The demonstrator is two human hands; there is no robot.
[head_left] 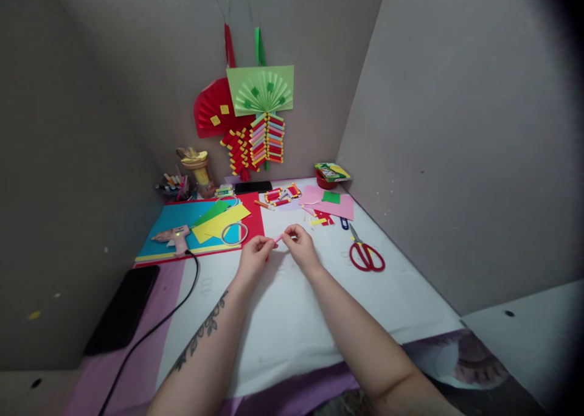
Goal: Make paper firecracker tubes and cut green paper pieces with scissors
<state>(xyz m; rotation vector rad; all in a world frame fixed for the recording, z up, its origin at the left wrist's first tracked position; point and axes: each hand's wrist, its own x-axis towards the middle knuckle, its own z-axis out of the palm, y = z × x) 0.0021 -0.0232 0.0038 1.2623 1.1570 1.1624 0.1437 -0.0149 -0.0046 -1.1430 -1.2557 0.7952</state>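
A small pink paper roll [278,238] is pinched between my two hands above the middle of the white table cover. My left hand [256,255] grips its left end with thumb and fingertips. At the other end, the fingertips of my right hand [298,244] are closed on it, with a bit of yellow showing there. Beyond my hands lie several finished red and yellow paper rolls [281,202]. Right of them are pink paper [343,207], a green paper square [331,197] and small red and yellow scraps [322,219].
Red-handled scissors [366,256] lie to the right. On the left, a glue gun [176,238] with a black cord rests on coloured sheets [164,218] beside a tape ring [234,233]. A black tablet-like slab [123,309] sits front left. Paper fan decorations [267,93] hang at the back.
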